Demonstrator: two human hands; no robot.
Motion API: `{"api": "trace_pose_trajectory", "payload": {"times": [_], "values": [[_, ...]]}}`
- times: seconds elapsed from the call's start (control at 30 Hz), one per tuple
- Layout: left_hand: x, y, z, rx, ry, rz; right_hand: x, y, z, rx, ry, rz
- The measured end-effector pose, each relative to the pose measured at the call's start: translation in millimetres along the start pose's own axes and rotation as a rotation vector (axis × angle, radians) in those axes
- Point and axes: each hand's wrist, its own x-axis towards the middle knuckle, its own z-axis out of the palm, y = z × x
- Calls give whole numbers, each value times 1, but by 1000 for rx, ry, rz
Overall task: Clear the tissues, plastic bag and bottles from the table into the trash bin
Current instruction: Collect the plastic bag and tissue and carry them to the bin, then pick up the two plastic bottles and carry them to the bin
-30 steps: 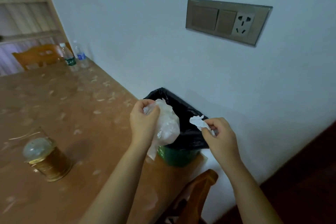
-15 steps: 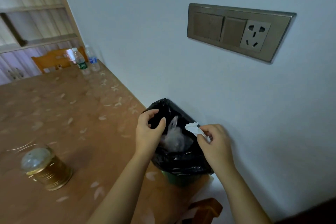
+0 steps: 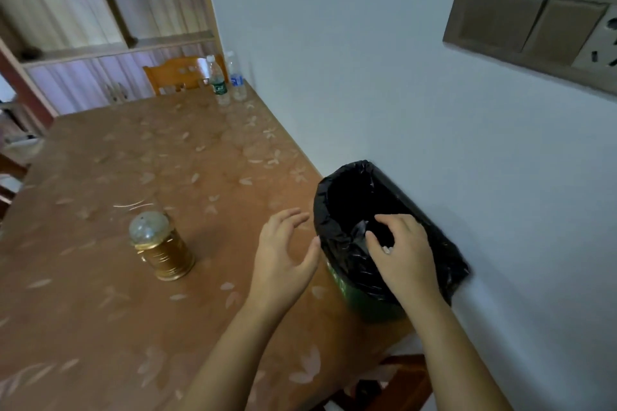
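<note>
A green trash bin (image 3: 374,305) with a black liner (image 3: 329,210) stands on the table's right side against the wall. My right hand (image 3: 404,253) hovers over its mouth, fingers curled and apart, holding nothing I can see. A pale crumpled bit (image 3: 362,227) shows inside the bin by my fingertips. Just left of the bin, my left hand (image 3: 283,257) is spread and empty above the table (image 3: 100,310). Two plastic bottles stand at the far corner by the wall: one with a green label (image 3: 217,83), one with a blue label (image 3: 236,78).
A gold lantern with a clear dome (image 3: 160,245) stands on the table left of my hands. A wooden chair (image 3: 173,75) is at the far end, another chair's back (image 3: 405,377) near me. A switch and socket panel (image 3: 534,27) is on the wall.
My left hand let go of the white plastic bag into the bin and drew back to the left. My right hand dropped its tissue and opened over the bin.
</note>
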Motion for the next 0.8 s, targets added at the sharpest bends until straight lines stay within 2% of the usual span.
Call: {"api": "trace_pose_trajectory", "payload": {"times": [0.1,0.37,0.67,0.8], "values": [[-22,-7,-25,69,39,-1,-17,-25,16,-111,-35,-142],[-112,-39,-121,390,201,-16,-97,-119,57,-91,-177,-394],[-295,-98,-266,657,257,-260,-260,-268,121,46,-344,-590],[-374,-120,-331,714,394,-310,-335,-328,156,103,-488,-657]]}}
